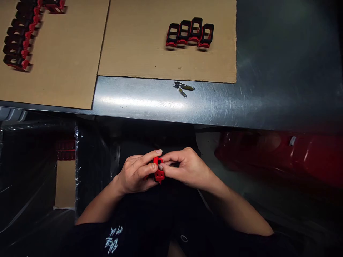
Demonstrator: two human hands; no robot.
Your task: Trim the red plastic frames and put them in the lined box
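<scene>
Red plastic-looking hollow bracket sits gripped in the left hand, the right hand pinching at its edge. Likely light and stiff, it suits an outer-frame grip.

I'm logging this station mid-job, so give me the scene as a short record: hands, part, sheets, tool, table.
Left hand: grips red part
Right hand: thumb and index at the part's right side
Part position: over the lap, off the table
Left sheet: row of black-and-red parts
Right sheet: four similar parts
Tool: perhaps clippers, beside right sheet
Table: bare metal between sheet and near edge
</scene>
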